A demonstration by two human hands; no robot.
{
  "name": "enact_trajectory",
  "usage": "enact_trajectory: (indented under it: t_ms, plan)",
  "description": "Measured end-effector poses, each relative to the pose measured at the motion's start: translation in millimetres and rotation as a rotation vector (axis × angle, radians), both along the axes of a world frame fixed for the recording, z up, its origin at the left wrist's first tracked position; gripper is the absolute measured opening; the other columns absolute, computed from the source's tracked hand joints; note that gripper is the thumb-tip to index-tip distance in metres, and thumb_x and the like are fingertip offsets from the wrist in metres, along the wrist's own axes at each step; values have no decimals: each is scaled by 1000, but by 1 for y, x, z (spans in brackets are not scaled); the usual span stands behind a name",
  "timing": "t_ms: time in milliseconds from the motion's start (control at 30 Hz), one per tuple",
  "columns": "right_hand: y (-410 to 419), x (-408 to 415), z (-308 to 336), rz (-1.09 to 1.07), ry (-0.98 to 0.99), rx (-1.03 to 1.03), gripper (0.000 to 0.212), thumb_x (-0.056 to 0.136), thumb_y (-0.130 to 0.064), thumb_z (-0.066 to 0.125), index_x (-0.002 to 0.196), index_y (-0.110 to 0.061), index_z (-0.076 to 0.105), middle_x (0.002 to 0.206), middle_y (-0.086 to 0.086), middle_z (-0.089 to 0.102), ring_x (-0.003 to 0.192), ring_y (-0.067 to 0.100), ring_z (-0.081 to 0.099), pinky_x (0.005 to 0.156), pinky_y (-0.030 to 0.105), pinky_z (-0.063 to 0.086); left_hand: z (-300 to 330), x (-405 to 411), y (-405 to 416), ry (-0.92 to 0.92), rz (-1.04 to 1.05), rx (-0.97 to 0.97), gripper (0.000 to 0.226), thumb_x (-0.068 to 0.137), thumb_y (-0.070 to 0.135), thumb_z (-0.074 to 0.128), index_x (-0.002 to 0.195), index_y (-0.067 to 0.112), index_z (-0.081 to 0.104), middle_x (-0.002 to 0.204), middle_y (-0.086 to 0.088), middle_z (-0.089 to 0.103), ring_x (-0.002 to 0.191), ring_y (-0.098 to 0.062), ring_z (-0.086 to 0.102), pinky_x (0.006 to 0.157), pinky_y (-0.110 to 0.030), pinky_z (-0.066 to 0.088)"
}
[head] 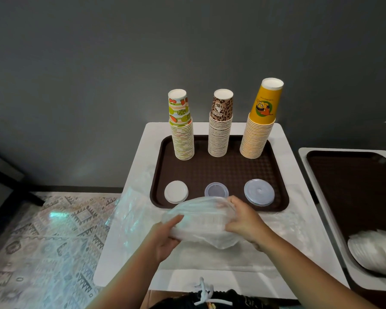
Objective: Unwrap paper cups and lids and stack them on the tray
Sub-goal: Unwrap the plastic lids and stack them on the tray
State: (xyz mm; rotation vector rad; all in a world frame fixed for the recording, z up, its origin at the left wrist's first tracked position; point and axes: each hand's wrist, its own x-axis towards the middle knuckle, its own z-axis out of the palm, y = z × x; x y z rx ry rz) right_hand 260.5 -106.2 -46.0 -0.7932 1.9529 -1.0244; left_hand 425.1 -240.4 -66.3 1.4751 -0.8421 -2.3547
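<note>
Setting: white table [129,219] against a dark grey wall, patterned floor off to the lower left of the frame.
Hands: both are up front in the lower middle, clamped on the same thing. Left hand [165,236] grips the left end, right hand [243,221] curls over the right end.
What they're holding: a clear plastic bag [201,221] with what looks like a sleeve of lids inside, hard to say which kind through the wrap. It's held just above the table, right at the near edge of the tray.
Loose wrap: more crinkly clear plastic [129,210] lies on the table, left of the bag.
Tray: brown tray [221,172] in the middle of the frame, sitting on the table.
Lids, near row: white lid stack [176,192] on the left, small clear lid [216,189] in the middle, bigger clear lid [259,192] on the right.
Cups, far row: fruit-print cup stack [182,130] on the left, leopard-print cup stack [220,128] in the middle, tall yellow cup stack [261,126] on the right, all upside down.
Right edge: second brown tray [354,186] on another table, with a wrapped bundle [374,253] on it.
</note>
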Motion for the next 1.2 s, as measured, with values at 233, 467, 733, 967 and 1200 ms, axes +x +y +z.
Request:
enact_trajectory:
  t_ms: [233,467,733,967,1200]
  plan:
    - [10,-5,6,-179,-98,3,24,83,3,58,86,-19,67,89,1,69,83,15,62,69,25,49,2,-1,-1,55,96,187,16,93,22,56,84,9,60,50,1,59,41,-12,59,41,-19,48]
    - [13,-7,-8,-674,-995,-96,38,91,15,26,98,-5,58,65,10,62,45,13,62,43,24,53,-9,1,0,25,63,220,22,87,18,58,71,5,64,55,-5,64,42,-17,62,37,-20,47]
    - [7,8,-44,-582,-326,18,29,92,-13,48,64,-16,45,60,-2,42,58,14,38,55,28,29,-32,0,2,-336,-257,-603,26,96,32,52,92,10,64,83,-3,67,82,-21,62,69,-30,47]
    - [0,6,-53,-358,267,91,33,99,-25,46,66,-21,43,64,-6,50,63,12,46,54,20,32,-48,-1,-8,-457,-488,-1046,27,99,37,43,100,16,60,86,1,68,85,-20,63,76,-35,47]
    - [-10,11,-59,-492,162,201,31,95,-14,39,65,-11,43,70,4,57,68,17,45,59,32,34,-57,-4,-22,-635,-708,-1244,32,100,42,33,98,16,51,80,0,62,82,-24,62,66,-33,42]
